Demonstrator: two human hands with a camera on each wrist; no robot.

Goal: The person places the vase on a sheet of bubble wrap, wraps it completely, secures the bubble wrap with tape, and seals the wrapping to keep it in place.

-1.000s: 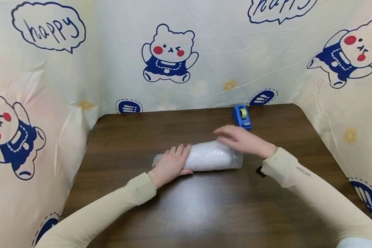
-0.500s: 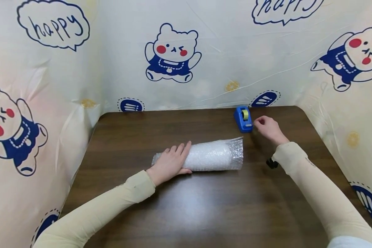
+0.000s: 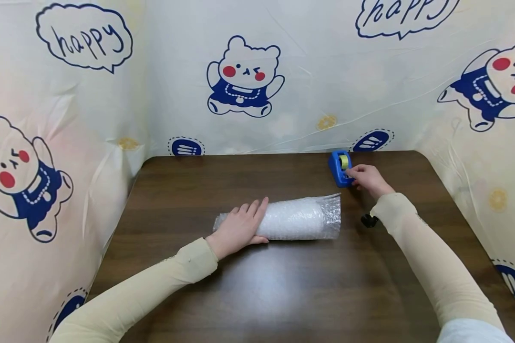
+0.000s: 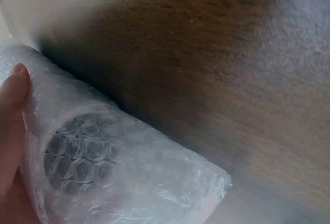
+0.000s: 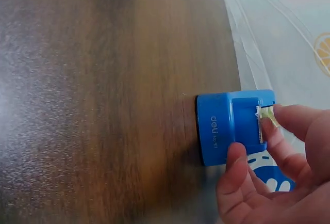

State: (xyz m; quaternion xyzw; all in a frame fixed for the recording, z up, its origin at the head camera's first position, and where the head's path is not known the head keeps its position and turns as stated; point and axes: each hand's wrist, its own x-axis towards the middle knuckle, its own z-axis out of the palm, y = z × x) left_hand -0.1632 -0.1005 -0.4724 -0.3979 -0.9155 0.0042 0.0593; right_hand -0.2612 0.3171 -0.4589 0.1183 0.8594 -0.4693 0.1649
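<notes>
A roll wrapped in clear bubble wrap [image 3: 298, 218] lies across the middle of the table, its loose wrap end flattened at the right. My left hand [image 3: 239, 224] holds its left part, fingers over the top and thumb along the near side. In the left wrist view, bubbles show through the round end of the roll [image 4: 80, 154], beside my thumb. Farther back stands a blue tape dispenser [image 3: 338, 177] with yellowish tape. At its cutter my right hand [image 3: 369, 179] pinches the tape end [image 5: 267, 113] between thumb and index finger; another fingertip touches the dispenser's side.
The dark brown wooden table [image 3: 274, 290] ends at a printed cloth [image 3: 167, 85], which hangs behind it and along both sides. A small black object [image 3: 369, 220] shows under the right sleeve cuff.
My right hand has left the roll's right end, gone to the dispenser's right side, then moved in to its tape. The left hand has stayed on the roll.
</notes>
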